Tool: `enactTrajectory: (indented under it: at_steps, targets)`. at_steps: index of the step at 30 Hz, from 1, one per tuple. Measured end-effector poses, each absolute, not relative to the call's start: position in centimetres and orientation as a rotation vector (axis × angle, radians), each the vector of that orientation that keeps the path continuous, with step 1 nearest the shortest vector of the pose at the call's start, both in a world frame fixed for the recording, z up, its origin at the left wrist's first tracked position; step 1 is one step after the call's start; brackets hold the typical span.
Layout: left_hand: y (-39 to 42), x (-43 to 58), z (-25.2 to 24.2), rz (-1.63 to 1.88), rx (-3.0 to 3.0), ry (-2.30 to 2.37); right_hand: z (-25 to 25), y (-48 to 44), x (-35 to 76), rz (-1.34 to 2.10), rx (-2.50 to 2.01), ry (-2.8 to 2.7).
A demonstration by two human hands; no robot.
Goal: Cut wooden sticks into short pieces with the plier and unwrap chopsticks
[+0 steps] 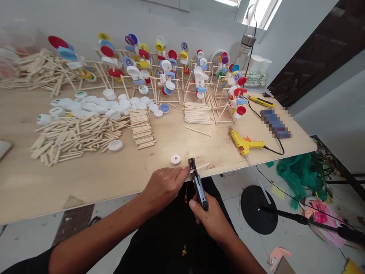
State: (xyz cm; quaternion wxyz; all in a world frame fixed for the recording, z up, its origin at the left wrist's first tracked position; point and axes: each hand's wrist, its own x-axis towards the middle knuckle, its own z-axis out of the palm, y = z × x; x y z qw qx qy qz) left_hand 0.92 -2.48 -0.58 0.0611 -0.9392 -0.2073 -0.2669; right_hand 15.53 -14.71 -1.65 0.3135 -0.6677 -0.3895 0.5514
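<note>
My right hand [212, 219] is wrapped round the handles of a pair of pliers [199, 186], a dark-headed tool with grey-blue grips, pointing away from me at the table's front edge. Beside its jaws, my left hand [165, 186] is closed in a pinch on a thin wooden stick, mostly hidden by the fingers and the tool. A pale length of stick [203, 166] shows just right of the jaws; I cannot tell if it is the same piece. Just beyond my left fingertips lies a small white bottle cap [175, 159] with a dark centre.
Stick frames with coloured caps [166, 78] line the back. A loose stick pile [80, 133], white caps [94, 104] and stacked sticks [142, 129] lie left. A yellow glue gun [245, 142], blurred phone [275, 122] and yellow cutter [261, 101] lie right. A black stand base [258, 213] is on the floor.
</note>
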Motion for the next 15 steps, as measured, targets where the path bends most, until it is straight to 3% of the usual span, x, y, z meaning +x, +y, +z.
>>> enactTrajectory:
  at_steps: [11, 15]
  targets:
    - [-2.3, 0.7, -0.6, -0.878, -3.064, -0.67, -0.8, -15.1, 15.7, 1.406, -1.82, -1.139]
    - [-2.0, 0.5, 0.0, -0.905, -2.94, -0.568, 0.1, -15.2, 15.8, 1.536, -1.704, -1.087]
